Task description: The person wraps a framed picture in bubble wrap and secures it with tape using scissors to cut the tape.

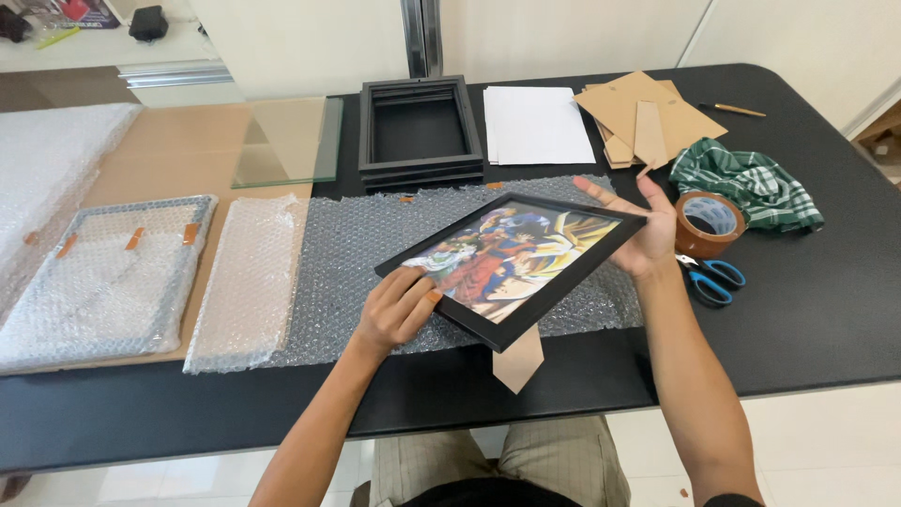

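Black picture frame [511,266] with a colourful cartoon print held tilted above a bubble wrap sheet [366,244] on the dark surface [817,319], left hand [396,308] gripping its near-left edge, right hand [643,228] clasping its far-right corner, cardboard stand [517,359] hanging beneath, tape roll [709,223] and scissors [710,278] just beside the right hand.

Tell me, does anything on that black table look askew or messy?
The green checked cloth lies crumpled beside the brown tape roll, and the tan cardboard backing pieces are heaped unevenly. The black picture frame is tilted, but both hands hold it.
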